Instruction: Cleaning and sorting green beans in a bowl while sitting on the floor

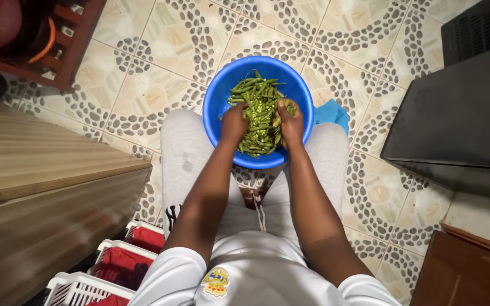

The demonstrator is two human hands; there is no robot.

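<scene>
White shirt (267, 277) nearest me. Left hand (235, 122), right hand (290, 122) apart, curled into green pods (259, 107), blue bowl (222, 90) 12 o'clock; can't confirm grip.

A small badge (215, 281) — a shield-like patch in yellow with red and dark touches — sits on the chest of the white shirt (267, 272), near its left sleeve. It is the only label-like thing in view — no packages, signs or screens show around that shirt.
</scene>
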